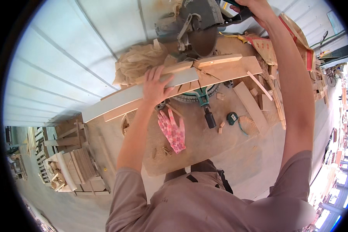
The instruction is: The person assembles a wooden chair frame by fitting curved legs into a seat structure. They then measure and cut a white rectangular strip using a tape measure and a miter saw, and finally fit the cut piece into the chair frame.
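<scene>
At the far middle of the bench (197, 152), a saw (203, 42) is standing with its round blade showing beyond a wooden strip (220, 60). The right hand (259, 9), partly cut off by the far edge of the view, is curling its fingers around the saw's black handle (239, 17). To the left, the left hand (155, 87) is spreading its fingers and lying across a long grey board (123, 101), which is stretching from the far left to the saw's middle and resting along a brown board (228, 75). Nearer, a pink floral glove (171, 131) is lying flat; right of it, a dark green tape measure (232, 118) is sitting. At the far right, paper sacks (262, 48) are showing red print, and the saw's motor housing (164, 27) is bearing small dark marks too small to read.
</scene>
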Tool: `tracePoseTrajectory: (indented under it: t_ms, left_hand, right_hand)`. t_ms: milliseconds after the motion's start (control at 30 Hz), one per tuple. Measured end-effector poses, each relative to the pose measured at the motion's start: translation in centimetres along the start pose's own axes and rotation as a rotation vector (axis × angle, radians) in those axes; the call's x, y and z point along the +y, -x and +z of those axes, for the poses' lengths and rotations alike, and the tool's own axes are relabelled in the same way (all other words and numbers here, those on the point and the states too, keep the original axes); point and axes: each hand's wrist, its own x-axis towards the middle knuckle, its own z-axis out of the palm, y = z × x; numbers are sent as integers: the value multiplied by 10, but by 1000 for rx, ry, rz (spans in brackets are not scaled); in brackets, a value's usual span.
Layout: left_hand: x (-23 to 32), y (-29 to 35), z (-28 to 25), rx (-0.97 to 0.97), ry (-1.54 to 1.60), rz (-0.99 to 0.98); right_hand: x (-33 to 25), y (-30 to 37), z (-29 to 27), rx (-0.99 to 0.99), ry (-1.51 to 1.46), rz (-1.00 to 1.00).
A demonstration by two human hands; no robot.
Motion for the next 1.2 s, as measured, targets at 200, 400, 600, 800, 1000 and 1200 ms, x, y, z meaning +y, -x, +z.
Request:
tracePoseTrajectory:
  t_ms: [200,400,600,800,1000,1200]
  left_hand:
    - [-2,19,-34,76,-26,-114]
    - [31,118,-53,139,282,-389]
    - [108,236,-84,-113,370,-759]
    - [168,191,-25,-352,750,-769]
    - [198,179,1,-464,1217,-913]
    - [249,160,-32,-483,1671,-1074]
  right_hand:
    - [13,58,-24,237,31,-66]
    - [201,278,-75,341,839,-150]
    - [269,394,0,-313,1150,-16]
    - [316,399,8,-385,1123,-55]
    - [304,416,-10,-520,764,172]
    - [187,458,50,-519,275,12]
